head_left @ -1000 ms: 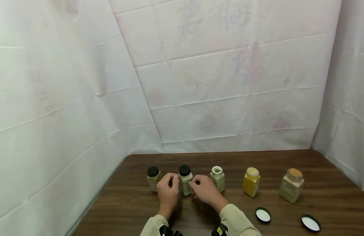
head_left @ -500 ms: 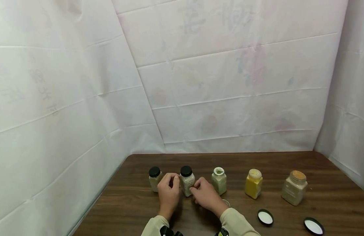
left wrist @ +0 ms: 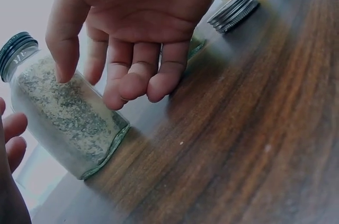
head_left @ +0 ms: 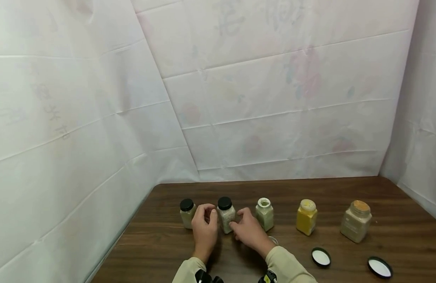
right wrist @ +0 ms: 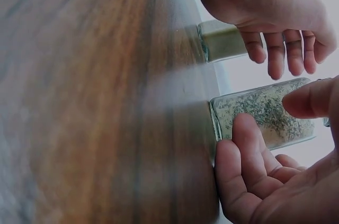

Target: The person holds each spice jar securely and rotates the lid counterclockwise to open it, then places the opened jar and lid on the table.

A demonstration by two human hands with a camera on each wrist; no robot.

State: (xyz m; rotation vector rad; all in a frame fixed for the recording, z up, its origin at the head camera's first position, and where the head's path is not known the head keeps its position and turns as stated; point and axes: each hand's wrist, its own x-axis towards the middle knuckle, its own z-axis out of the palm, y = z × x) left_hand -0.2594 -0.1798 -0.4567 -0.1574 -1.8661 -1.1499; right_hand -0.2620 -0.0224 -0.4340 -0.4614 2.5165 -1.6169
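Note:
A glass jar [head_left: 226, 216] of pale and dark green flakes, with a black screw lid [head_left: 224, 203], stands upright between my two hands. To its left is my left hand [head_left: 205, 230], fingers loosely bent; the right wrist view shows its fingertips hanging beside the jar, apparently apart from it. My right hand [head_left: 252, 232] is at the jar's right side, thumb and fingers spread and loosely curved beside the glass. Whether its fingertips touch the jar is unclear. Another black-lidded jar [head_left: 187, 216] stands just beyond my left hand.
Rightward stand an uncapped pale green jar [head_left: 264, 216], a yellow jar [head_left: 306, 220] and a larger jar [head_left: 356, 224] with an orange-brown top. Two lids [head_left: 321, 257] lie white side up at the right front. A ridged metal lid [left wrist: 233, 12] lies near my right wrist. White sheeting surrounds the wooden table [head_left: 151, 251].
The head view has shifted slightly, so the scene sits a little further right. My right hand has drawn slightly lower along the jar, uncovering the lid beside my right wrist. The jars stay put.

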